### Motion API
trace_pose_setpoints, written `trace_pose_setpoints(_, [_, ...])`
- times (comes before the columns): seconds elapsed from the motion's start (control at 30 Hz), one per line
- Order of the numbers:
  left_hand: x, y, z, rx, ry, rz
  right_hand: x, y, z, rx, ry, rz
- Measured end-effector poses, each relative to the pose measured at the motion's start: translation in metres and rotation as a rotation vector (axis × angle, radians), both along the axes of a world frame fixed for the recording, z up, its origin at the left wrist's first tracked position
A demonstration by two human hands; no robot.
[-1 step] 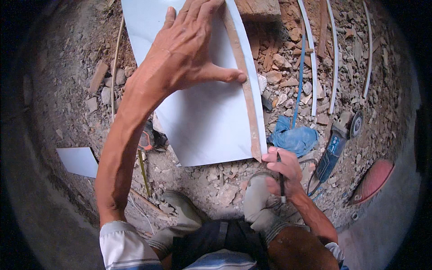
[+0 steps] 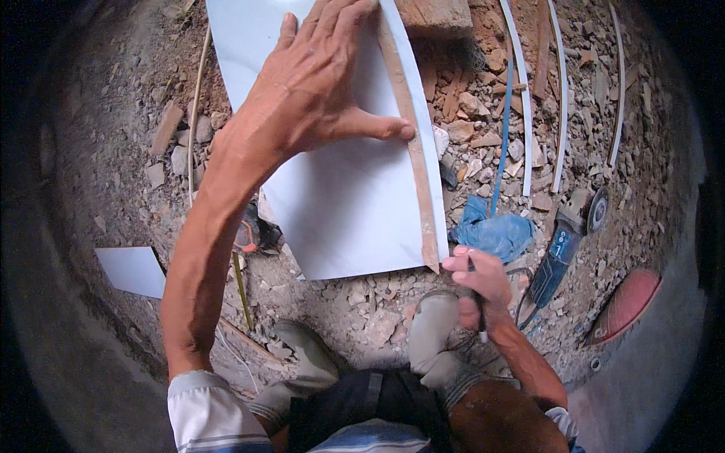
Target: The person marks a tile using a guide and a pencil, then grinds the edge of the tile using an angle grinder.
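Observation:
My left hand (image 2: pixel 317 83) lies spread over a glossy white tile (image 2: pixel 340 204). Its thumb presses on a thin wooden strip (image 2: pixel 411 151), and its fingertips reach the strip's far part, near the upper edge of the picture. The strip runs along the tile's right side and ends in a pointed tip at the near corner. Just beyond that corner, my right hand (image 2: pixel 483 281) is closed round a slim black pen (image 2: pixel 482 317) with a pale end pointing toward me. Its fingers are slightly blurred.
Right of the tile are a blue cloth (image 2: pixel 495 230), a blue angle grinder (image 2: pixel 555 257) and several narrow white strips (image 2: pixel 521 98). A red rounded object (image 2: pixel 625 306) lies farther right. A white offcut (image 2: pixel 130 270) sits at left. Rubble covers the ground around my boots (image 2: pixel 434 332).
My right hand has shifted slightly right and toward me with the pen, a little away from the tile's corner. My left hand and the strip stay in place.

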State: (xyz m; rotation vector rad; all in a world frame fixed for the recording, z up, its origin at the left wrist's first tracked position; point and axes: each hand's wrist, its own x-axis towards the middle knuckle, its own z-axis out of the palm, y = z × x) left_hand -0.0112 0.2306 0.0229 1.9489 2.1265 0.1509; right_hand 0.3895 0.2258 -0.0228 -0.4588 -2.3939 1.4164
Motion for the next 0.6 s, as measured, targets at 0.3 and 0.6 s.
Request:
trace_pose_setpoints(0.3, [-0.001,-0.011,-0.036,0.385,-0.089,0.044,-0.088,0.058,0.015,0.085,0.098,-0.232])
trace_pose_setpoints(0.6, [0.0,-0.008,-0.034,0.311,-0.103,0.054,-0.199,0.155,0.022,-0.225,0.242,-0.364])
